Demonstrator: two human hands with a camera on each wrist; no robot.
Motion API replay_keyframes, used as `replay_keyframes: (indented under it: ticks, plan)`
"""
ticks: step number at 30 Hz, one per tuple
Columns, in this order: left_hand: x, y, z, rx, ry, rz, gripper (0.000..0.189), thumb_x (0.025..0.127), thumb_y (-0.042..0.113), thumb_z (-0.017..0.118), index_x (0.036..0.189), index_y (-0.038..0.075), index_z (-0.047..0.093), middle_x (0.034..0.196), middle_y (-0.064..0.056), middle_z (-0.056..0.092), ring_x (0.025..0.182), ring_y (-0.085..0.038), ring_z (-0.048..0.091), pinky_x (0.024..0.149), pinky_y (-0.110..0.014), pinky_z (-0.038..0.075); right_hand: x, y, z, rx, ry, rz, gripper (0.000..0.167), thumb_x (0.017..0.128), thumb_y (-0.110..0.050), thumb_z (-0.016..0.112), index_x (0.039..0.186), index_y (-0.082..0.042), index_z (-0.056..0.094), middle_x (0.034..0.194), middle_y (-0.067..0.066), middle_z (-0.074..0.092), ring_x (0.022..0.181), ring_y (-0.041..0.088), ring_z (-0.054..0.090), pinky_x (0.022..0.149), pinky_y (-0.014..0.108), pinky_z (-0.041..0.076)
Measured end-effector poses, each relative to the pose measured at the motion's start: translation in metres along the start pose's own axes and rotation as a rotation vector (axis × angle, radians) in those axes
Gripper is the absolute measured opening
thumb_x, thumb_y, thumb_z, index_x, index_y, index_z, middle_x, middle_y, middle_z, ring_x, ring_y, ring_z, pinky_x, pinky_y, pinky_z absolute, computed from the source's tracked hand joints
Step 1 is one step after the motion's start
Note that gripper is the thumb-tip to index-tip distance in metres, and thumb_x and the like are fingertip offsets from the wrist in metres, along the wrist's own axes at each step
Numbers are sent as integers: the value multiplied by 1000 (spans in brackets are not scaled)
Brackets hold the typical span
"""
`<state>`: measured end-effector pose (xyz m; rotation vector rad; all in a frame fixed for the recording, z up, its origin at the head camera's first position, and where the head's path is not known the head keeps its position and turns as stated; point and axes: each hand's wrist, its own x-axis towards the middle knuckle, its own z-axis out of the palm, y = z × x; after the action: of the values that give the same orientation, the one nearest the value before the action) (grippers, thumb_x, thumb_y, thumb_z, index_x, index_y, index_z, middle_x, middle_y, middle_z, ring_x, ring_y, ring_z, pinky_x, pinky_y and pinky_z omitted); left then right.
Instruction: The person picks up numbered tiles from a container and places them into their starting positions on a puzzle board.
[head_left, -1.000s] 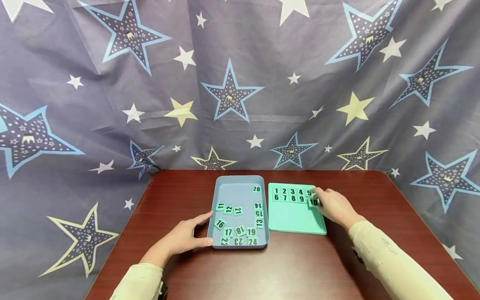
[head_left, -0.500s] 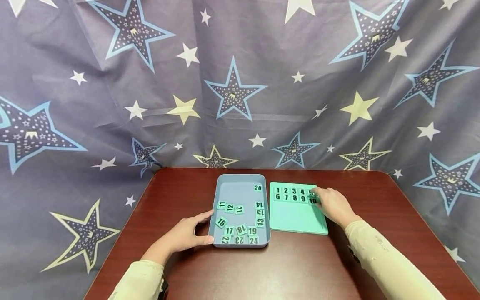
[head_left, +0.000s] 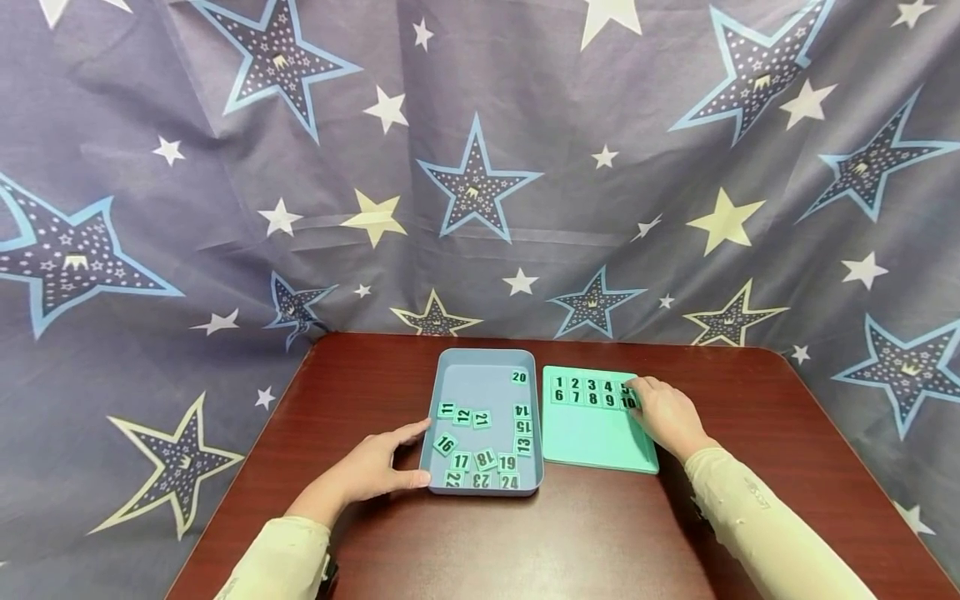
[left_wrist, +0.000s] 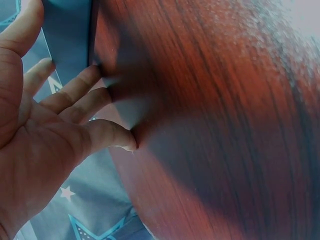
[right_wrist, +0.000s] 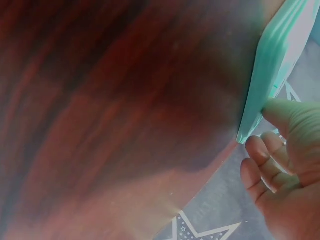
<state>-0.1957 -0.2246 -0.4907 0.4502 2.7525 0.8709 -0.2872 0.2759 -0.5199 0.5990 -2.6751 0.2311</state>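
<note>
My right hand (head_left: 667, 417) reaches over the upper right corner of a mint-green board (head_left: 596, 437). Its fingertips touch the board near number tile 10 (head_left: 628, 402), which lies flat at the end of the second row, and partly cover tile 5 (head_left: 625, 388). In the right wrist view the thumb meets the edge of the board (right_wrist: 265, 75), the other fingers loosely bent. Thumb and fingers of my left hand (head_left: 367, 471) rest spread against the left side of a blue-grey tray (head_left: 476, 383), also visible in the left wrist view beyond the fingertips.
Inside the tray lie several loose number tiles, such as tile 20 (head_left: 519, 377) at the far right and tile 16 (head_left: 446, 444) at the left. Tray and board stand side by side on a dark red wooden table (head_left: 570, 542). A star-patterned cloth (head_left: 337, 167) hangs behind.
Tile 10, tilted under my right fingers a second ago, now lies flat in line beside tile 9. My left hand stays at the tray; the head view has shifted slightly.
</note>
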Motion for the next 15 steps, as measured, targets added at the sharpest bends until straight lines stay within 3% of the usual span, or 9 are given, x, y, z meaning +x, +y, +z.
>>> replay_keyframes:
  ticks: [15]
  plan:
    - [1,-2,1,-1,3,2,93,86,47,89,164,18,47,147,-14,67,142,-37,59,118,-61,45,-6,-6,-2,49,-45,62,46,85,-4,87,127,2,69,120,23,73,109,41,73,90,57,60]
